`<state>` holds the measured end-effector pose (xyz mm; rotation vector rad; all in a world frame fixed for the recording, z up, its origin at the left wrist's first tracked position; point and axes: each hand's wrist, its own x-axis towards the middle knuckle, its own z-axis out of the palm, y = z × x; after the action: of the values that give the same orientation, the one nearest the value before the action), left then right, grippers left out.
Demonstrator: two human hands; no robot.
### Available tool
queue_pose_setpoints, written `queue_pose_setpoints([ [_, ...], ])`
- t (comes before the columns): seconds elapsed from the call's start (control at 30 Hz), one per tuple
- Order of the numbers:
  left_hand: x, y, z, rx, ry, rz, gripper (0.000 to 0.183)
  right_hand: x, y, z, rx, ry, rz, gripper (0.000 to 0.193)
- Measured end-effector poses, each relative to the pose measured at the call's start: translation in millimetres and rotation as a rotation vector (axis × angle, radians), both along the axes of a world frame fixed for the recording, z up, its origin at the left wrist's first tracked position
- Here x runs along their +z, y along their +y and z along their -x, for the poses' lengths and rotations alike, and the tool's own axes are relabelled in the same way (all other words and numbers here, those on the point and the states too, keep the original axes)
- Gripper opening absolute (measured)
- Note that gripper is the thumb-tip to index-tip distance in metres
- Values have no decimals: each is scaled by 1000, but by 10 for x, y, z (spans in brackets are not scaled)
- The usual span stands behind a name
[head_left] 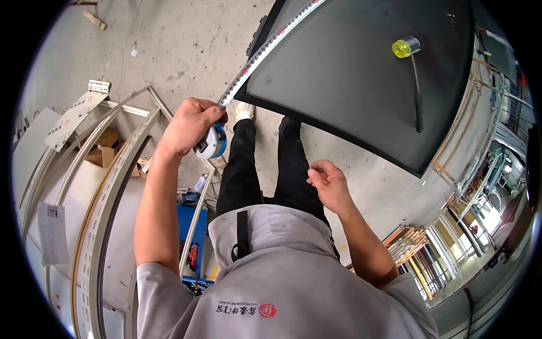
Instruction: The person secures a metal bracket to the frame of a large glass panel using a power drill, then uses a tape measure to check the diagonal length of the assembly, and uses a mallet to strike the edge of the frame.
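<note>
My left hand [195, 125] is closed around a blue-and-white tape measure [212, 142]. Its white blade [262, 55] is drawn out diagonally up to the right, past the near-left corner of a dark framed panel [344, 73] and over its surface; the far end of the blade lies out of view. In front of my body, my right hand [329, 181] hangs apart from the panel, fingers curled in toward the thumb, with nothing visible in them. A mallet [418, 90] with a clear and yellow head and a dark grip rests on the panel's right part.
Curved frame profiles [107, 186] and an open cardboard box [103, 153] crowd the left side. Beside my left leg stands a blue cart [191, 226]. Racks of long profiles [435, 254] stand at the lower right. A wood scrap [94, 20] lies on the concrete floor.
</note>
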<state>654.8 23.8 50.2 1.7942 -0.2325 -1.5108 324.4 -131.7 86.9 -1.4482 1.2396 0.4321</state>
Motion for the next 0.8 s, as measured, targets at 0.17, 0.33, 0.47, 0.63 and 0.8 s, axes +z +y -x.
queue_pose_setpoints([
  [0.17, -15, -5, 9, 1, 18, 6, 35, -27, -4, -19, 49, 9, 17, 26],
  [0.33, -10, 5, 37, 1, -9, 14, 34, -61, 12, -38, 84, 4, 24, 25],
  [0.47, -43, 25, 56, -7, -28, 1, 33, -99, 31, -35, 93, 23, 15, 24],
  [0.63, 46, -20, 46, -33, -129, -31, 31, -97, 31, -4, 100, 24, 21, 24],
  [0.8, -12, 5, 70, -37, -112, -1, 32, -131, 48, 26, 74, 28, 7, 23],
])
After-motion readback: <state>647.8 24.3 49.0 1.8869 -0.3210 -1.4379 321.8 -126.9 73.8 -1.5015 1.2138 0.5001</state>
